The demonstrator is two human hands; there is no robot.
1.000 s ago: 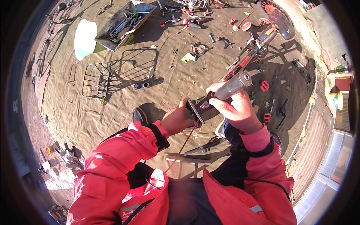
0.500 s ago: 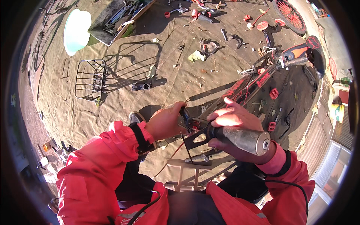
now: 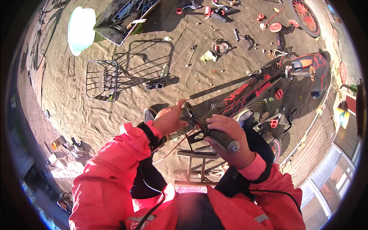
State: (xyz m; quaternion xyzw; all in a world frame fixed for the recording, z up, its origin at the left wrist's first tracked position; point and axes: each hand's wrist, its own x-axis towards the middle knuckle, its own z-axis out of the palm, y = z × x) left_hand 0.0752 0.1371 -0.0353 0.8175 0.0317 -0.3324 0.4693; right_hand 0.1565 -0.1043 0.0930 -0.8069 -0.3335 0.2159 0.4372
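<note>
My right hand (image 3: 229, 138) is wrapped around the dark rubber grip (image 3: 224, 140) of a bicycle handlebar, the grip's round end pointing toward me. My left hand (image 3: 171, 119) pinches the brake lever clamp (image 3: 190, 113) on the same bar, just left of the grip. A thin red cable (image 3: 177, 142) hangs from under the clamp. Behind the hands lies a black and red bicycle frame (image 3: 245, 94) on the sandy ground. Both sleeves are bright red.
A wire basket (image 3: 101, 80) lies on the ground at the left, a white bowl-shaped tub (image 3: 80, 28) and a tray of tools (image 3: 128, 15) beyond it. Several small parts and a red-spoked wheel (image 3: 304, 15) are scattered at the top. A metal stand (image 3: 195, 165) is below my hands.
The handlebar grip has swung down and toward me, and my right hand shifted along it. My left hand moved up onto the lever clamp. The view tilted, bringing the bicycle frame nearer the middle.
</note>
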